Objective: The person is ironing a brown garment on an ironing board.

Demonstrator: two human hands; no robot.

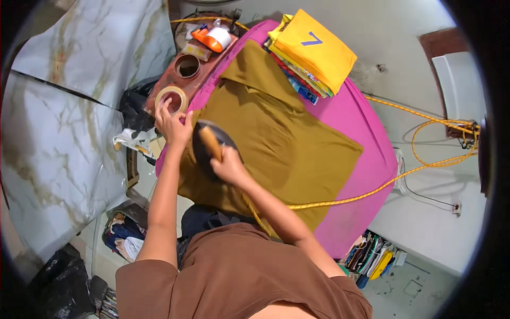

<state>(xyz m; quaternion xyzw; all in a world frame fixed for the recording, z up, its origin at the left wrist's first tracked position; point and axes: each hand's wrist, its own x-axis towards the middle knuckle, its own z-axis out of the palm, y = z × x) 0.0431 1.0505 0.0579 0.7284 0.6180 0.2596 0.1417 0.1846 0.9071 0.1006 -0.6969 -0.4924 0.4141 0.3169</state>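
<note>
A mustard-brown garment (279, 139) lies spread on a pink cloth cover (358, 151). My right hand (229, 165) grips the wooden handle of a dark clothes iron (203, 153), whose body rests over the garment's left part. From the iron runs a yellow-orange cord (354, 198) towards the right wall. My left hand (173, 123) is at the cover's left edge, thumb apart from the other fingers. Its fingertips reach over a roll of tape (183, 93) standing on a reddish board; whether they grip the roll I cannot tell.
Folded clothes topped by a yellow piece (318, 44) are stacked at the back. Beside the tape stand another roll core (187, 67) and an orange-and-white bottle (217, 38). Marble-patterned sheeting (67, 119) hangs at left. More clothes (370, 255) are stacked low at right.
</note>
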